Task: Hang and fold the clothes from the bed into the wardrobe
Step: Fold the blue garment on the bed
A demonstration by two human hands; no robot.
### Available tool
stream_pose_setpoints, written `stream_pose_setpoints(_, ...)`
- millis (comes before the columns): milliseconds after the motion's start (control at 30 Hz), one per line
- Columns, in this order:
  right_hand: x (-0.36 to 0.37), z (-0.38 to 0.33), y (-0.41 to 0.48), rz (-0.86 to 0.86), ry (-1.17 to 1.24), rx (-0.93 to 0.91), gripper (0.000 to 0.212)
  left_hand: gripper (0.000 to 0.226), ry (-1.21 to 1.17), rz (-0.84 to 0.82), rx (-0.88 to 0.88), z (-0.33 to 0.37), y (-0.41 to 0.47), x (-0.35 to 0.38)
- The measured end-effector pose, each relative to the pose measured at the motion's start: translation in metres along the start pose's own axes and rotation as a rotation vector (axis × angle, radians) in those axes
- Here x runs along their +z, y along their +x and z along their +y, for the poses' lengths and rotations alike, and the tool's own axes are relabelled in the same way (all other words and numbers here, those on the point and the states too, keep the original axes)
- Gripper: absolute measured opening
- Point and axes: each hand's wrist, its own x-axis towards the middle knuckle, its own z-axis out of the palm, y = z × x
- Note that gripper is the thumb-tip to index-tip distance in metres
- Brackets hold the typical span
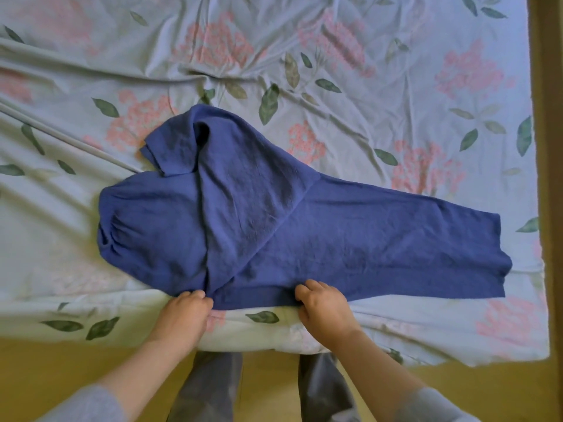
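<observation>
Blue garment (274,220) folding is the step in hand, judging by its half-spread lie mid-bed. Both hands, left hand (185,315) at 7 o'clock of it and right hand (323,306) at 5, curl knuckles-up over its near hem, apparently pinching it. Next likely calls for lifting that hem toward 12 across the floral bedsheet (396,86).

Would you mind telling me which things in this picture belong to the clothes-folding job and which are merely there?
Part of the job:
- blue garment, partly folded
- left hand and right hand, both gripping its near edge

Just there:
- floral bedsheet beneath it
- yellow floor
</observation>
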Motion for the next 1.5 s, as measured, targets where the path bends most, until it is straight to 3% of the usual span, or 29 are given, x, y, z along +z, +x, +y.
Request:
stream_pose_setpoints(67,0.0,0.002,-0.001,0.014,-0.004,-0.002,0.018,0.023,-0.075,0.044,0.034,-0.002,-0.003,-0.003)
stream_pose_setpoints(133,-0.003,0.004,-0.004,0.026,-0.013,-0.006,0.023,0.02,-0.224,0.266,0.128,-0.002,-0.007,-0.01)
stream_pose_setpoints(267,0.0,0.014,-0.009,0.096,-0.047,-0.032,0.019,0.041,-0.21,0.384,0.289,0.015,-0.003,-0.023)
stream_pose_setpoints(367,0.001,0.02,-0.011,0.11,-0.043,-0.025,0.017,0.032,-0.129,0.328,0.299,0.027,0.008,-0.024)
stream_pose_setpoints(433,0.002,0.023,-0.013,0.098,-0.013,-0.035,0.015,0.008,-0.162,0.26,0.279,0.025,0.014,-0.019)
stream_pose_setpoints(533,0.004,0.029,-0.019,0.016,0.0,-0.086,0.008,0.016,-0.153,0.098,0.322,0.016,0.016,-0.011)
stream_pose_setpoints(600,0.004,0.032,-0.024,-0.087,-0.058,-0.083,0.017,0.017,-0.135,0.055,0.364,0.015,0.015,-0.013)
stream_pose_setpoints(633,0.001,0.033,-0.026,-0.049,-0.053,-0.066,0.015,0.018,-0.153,0.05,0.385,0.016,0.016,-0.015)
stream_pose_setpoints(700,-0.004,0.037,-0.026,0.182,-0.003,-0.014,0.002,0.02,-0.315,0.151,0.413,0.028,0.017,-0.021)
stream_pose_setpoints(767,-0.006,0.043,-0.015,0.402,0.028,0.093,0.018,0.017,-0.487,0.391,0.424,0.048,0.022,-0.03)
stream_pose_setpoints(833,-0.01,0.054,0.004,0.422,0.046,0.204,0.046,0.022,-0.503,0.58,0.397,0.07,0.031,-0.04)
stream_pose_setpoints(867,-0.009,0.062,0.012,0.339,0.058,0.261,0.057,0.035,-0.46,0.606,0.384,0.082,0.038,-0.044)
stream_pose_setpoints(933,0.002,0.085,0.016,0.167,0.016,0.355,0.07,0.063,-0.29,0.533,0.373,0.101,0.049,-0.045)
stream_pose_setpoints(1033,0.019,0.13,-0.009,0.185,-0.022,0.448,0.078,0.089,-0.074,0.408,0.339,0.124,0.06,-0.04)
stream_pose_setpoints(1167,0.019,0.192,-0.048,0.2,0.061,0.693,0.084,0.109,0.038,0.369,0.36,0.147,0.08,-0.044)
stream_pose_setpoints(1367,-0.008,0.255,-0.088,0.502,0.394,0.935,0.088,0.111,0.094,0.311,0.45,0.199,0.107,-0.065)
stream_pose_setpoints(1500,-0.022,0.287,-0.095,0.65,0.481,1.092,0.063,0.1,0.104,0.248,0.514,0.248,0.117,-0.088)
